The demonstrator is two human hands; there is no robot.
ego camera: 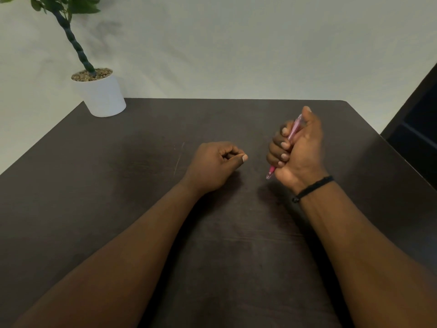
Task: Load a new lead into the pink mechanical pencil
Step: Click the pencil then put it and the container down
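No writing or brand can be read on anything here; the pink pencil (291, 136) is too blurred for any print to show. The right hand (298, 152) holds it in a closed fist above the worktop (146, 176), its fingers (275, 147) curled tightly round the barrel, the thumb raised beside the upper end and the tip poking out below the palm, tilted down to the left. A thin black wrist band (312, 188) circles the right wrist. The left hand (214, 165) lies near it but apart, resting on the worktop with the fingers curled in and the thumb pressed against the forefinger; whether anything is pinched there cannot be told. At the far left corner stands a white pot (101, 95) topped with pebbles, holding a plant (71, 39) with a twisted stem. The worktop is dark brown wood grain with faint scratches, set against a plain pale wall (236, 43); a dark panel (418, 119) shows at the right edge.
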